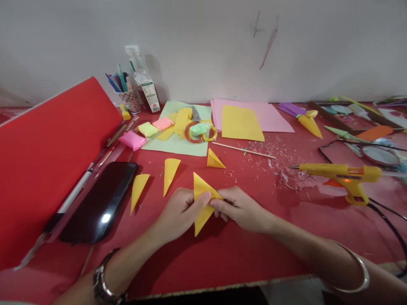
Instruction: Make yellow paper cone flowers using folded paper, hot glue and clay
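Between my two hands is a folded yellow paper triangle (201,185), held just above the red table. My left hand (185,209) pinches its left side, thumb lying across the front. At the triangle's right corner, the thumb and fingers of my right hand (237,208) are closed on the paper. Beyond my hands stands a small folded yellow paper piece (215,160). To the left lie a yellow paper cone (171,174) and another yellow cone (139,190). The fingers behind the triangle are partly hidden.
A yellow glue gun (340,173) with a lit orange light and cable lies right. A black phone (101,199) and a red board (57,161) are left. Behind are a wooden stick (243,150), paper scraps, yellow paper (241,123), scissors (202,132) and a glass bottle (144,82).
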Motion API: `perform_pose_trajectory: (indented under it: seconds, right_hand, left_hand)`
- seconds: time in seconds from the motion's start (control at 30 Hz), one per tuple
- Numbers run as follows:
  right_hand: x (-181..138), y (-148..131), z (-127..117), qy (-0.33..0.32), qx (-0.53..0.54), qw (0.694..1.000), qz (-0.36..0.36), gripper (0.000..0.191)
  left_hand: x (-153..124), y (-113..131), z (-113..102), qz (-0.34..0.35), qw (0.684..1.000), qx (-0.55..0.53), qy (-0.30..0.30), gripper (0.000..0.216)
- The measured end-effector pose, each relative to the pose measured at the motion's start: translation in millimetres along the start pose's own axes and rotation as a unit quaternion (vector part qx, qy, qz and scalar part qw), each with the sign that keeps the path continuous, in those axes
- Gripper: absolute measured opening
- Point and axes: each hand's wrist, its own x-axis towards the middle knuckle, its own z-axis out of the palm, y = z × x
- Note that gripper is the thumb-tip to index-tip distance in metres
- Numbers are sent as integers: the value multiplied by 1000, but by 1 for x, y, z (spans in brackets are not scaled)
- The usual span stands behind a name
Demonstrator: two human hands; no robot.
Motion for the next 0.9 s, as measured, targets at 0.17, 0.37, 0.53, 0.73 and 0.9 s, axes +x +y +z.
perform_pose_trajectory:
  seconds: [0.17, 0.37, 0.53, 0.73, 0.9]
  right_hand:
    - [0, 2, 2, -12, 74, 997, 10, 30]
    - [0, 3, 2, -47, 42, 998, -31, 35]
    - [1, 2, 2, 10, -23, 999, -45, 33]
    - [-1, 1, 7, -53, -25, 998, -21, 32]
    - [-2, 1, 9, -59, -20, 998, -19, 34]
  left_hand:
    - [-4, -2, 2, 47, 982, 175, 58, 46]
    - [-5, -1, 4, 85, 968, 224, 79, 44]
    - [-3, -2, 5, 79, 967, 221, 99, 44]
    - [-4, 1, 6, 64, 962, 229, 132, 38]
    - [-5, 5, 6, 61, 969, 196, 136, 37]
